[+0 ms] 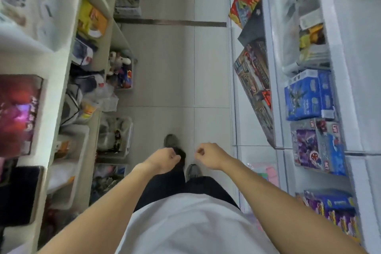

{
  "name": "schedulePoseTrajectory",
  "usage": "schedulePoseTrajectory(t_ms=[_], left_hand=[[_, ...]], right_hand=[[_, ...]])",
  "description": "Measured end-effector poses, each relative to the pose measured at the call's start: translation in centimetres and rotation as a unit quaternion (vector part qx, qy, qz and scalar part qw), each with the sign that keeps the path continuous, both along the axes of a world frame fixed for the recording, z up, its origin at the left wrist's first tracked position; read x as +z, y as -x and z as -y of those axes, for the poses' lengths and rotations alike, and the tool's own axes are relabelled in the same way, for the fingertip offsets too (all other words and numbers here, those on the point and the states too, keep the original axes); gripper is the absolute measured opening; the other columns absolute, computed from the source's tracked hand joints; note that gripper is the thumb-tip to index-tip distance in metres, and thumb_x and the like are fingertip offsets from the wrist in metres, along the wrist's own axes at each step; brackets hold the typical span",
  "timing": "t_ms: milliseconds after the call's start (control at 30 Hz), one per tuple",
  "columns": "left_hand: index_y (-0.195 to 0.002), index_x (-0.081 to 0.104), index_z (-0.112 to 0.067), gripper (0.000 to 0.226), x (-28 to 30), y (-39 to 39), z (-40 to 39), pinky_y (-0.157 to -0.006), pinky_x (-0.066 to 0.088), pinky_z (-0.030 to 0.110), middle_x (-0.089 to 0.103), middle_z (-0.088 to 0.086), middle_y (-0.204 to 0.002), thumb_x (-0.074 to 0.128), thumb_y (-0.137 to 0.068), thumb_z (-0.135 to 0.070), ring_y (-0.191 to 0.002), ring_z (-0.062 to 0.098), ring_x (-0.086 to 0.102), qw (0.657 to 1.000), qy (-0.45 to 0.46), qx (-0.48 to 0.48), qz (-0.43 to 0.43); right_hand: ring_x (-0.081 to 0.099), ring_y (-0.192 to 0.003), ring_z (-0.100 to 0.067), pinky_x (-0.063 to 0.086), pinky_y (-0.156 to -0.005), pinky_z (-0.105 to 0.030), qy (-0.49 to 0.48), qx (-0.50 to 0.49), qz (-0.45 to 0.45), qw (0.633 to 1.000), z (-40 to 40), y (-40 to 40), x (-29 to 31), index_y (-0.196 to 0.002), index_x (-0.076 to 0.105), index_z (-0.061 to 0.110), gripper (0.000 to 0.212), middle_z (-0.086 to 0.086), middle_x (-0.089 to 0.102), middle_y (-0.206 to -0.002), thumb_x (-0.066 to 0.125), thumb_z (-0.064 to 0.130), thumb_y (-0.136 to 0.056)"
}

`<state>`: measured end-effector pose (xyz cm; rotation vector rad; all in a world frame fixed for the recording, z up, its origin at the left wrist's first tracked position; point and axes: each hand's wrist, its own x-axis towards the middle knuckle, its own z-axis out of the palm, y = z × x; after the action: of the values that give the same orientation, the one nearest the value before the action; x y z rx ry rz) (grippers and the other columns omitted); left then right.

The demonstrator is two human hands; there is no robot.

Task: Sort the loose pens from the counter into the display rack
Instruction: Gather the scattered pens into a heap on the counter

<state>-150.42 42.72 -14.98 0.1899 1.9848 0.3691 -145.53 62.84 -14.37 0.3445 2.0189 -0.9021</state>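
Pens, counter and rack are nowhere in view, so we cannot judge direction, axis or nearer hand. Our left hand (165,158) and right hand (208,153) are curled, holding nothing, above the aisle floor (171,68).

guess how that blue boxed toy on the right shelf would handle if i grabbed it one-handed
The blue box looks like printed cardboard, so probably stiff and fairly light for its size. It stands upright at the shelf edge, so a push could tip it. Its smooth faces might slip.
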Motion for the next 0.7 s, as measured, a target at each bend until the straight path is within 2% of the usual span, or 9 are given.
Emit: schedulePoseTrajectory(t_ms=[100, 167, 267, 367, 467, 567, 700], left_hand=[[-0.117, 0.066, -0.008, 0.038, -0.9, 6.9, -1.0, -0.085, 0.044, 0.031, 0.069, 0.009, -0.117, 0.044, -0.103, -0.036, -0.101, 0.024, 0.062, 1.000, 0.015, -0.001, 0.017], [-0.118, 0.065, -0.008, 0.038, -1.1, 12.0, -1.6, -0.083, 0.043, 0.031, 0.069, 0.008, -0.117, 0.043, -0.104, -0.035, -0.096, 0.022, 0.059, 1.000, 0.012, -0.011, 0.011], [-0.116, 0.065, -0.009, 0.036, -1.1, 19.8, -2.5, -0.085, 0.044, 0.033, 0.068, 0.008, -0.116, 0.044, -0.103, -0.036, -0.102, 0.024, 0.061, 1.000, 0.003, -0.020, 0.002], [-0.107, 0.066, -0.010, 0.033, 0.0, 27.8, -3.6, -0.085, 0.046, 0.034, 0.068, 0.008, -0.112, 0.044, -0.102, -0.033, -0.103, 0.026, 0.062, 1.000, -0.002, -0.026, -0.013], [-0.116, 0.065, -0.007, 0.036, 1.4, 34.9, -5.1, -0.091, 0.048, 0.036, 0.068, 0.010, -0.116, 0.045, -0.103, -0.034, -0.107, 0.029, 0.062, 0.999, -0.016, -0.020, -0.030], [-0.124, 0.061, -0.010, 0.038, 1.4, 41.1, -6.7, -0.090, 0.046, 0.034, 0.067, 0.009, -0.121, 0.046, -0.103, -0.037, -0.109, 0.026, 0.062, 0.999, -0.030, -0.007, -0.029], [-0.122, 0.060, -0.011, 0.037, -0.2, 49.9, -9.1, -0.086, 0.045, 0.033, 0.067, 0.008, -0.120, 0.046, -0.103, -0.039, -0.106, 0.025, 0.062, 0.999, -0.019, -0.025, -0.013]], right_hand=[[0.062, -0.116, -0.024, 0.050, -0.104, -0.039, -0.005, 0.024, 0.001, 1.000, -1.0, 7.4, -0.3, -0.129, 0.063, 0.013, 0.033, -0.008, 0.066, -0.130, 0.053, 0.030, -0.103], [0.061, -0.118, -0.025, 0.049, -0.105, -0.040, -0.012, 0.039, 0.001, 0.999, -1.5, 12.5, -0.4, -0.131, 0.063, 0.012, 0.034, -0.008, 0.065, -0.132, 0.052, 0.030, -0.104], [0.062, -0.115, -0.025, 0.050, -0.103, -0.039, -0.025, 0.046, 0.006, 0.999, -2.3, 19.9, 0.1, -0.127, 0.065, 0.013, 0.032, -0.008, 0.067, -0.129, 0.054, 0.031, -0.103], [0.062, -0.114, -0.024, 0.050, -0.103, -0.039, -0.027, 0.025, -0.014, 0.999, -3.4, 27.2, 0.7, -0.127, 0.065, 0.013, 0.032, -0.008, 0.067, -0.128, 0.055, 0.031, -0.102], [0.062, -0.113, -0.022, 0.050, -0.102, -0.037, -0.017, 0.012, -0.022, 1.000, -4.5, 33.7, 1.6, -0.126, 0.064, 0.014, 0.032, -0.006, 0.066, -0.127, 0.055, 0.033, -0.102], [0.061, -0.115, -0.021, 0.049, -0.102, -0.036, -0.006, 0.011, -0.019, 1.000, -5.8, 40.1, 1.6, -0.130, 0.062, 0.016, 0.034, -0.005, 0.064, -0.129, 0.055, 0.035, -0.102], [0.062, -0.115, -0.021, 0.050, -0.103, -0.036, 0.007, 0.016, -0.017, 1.000, -8.0, 49.5, 0.6, -0.131, 0.063, 0.015, 0.034, -0.005, 0.067, -0.126, 0.055, 0.032, -0.102]])
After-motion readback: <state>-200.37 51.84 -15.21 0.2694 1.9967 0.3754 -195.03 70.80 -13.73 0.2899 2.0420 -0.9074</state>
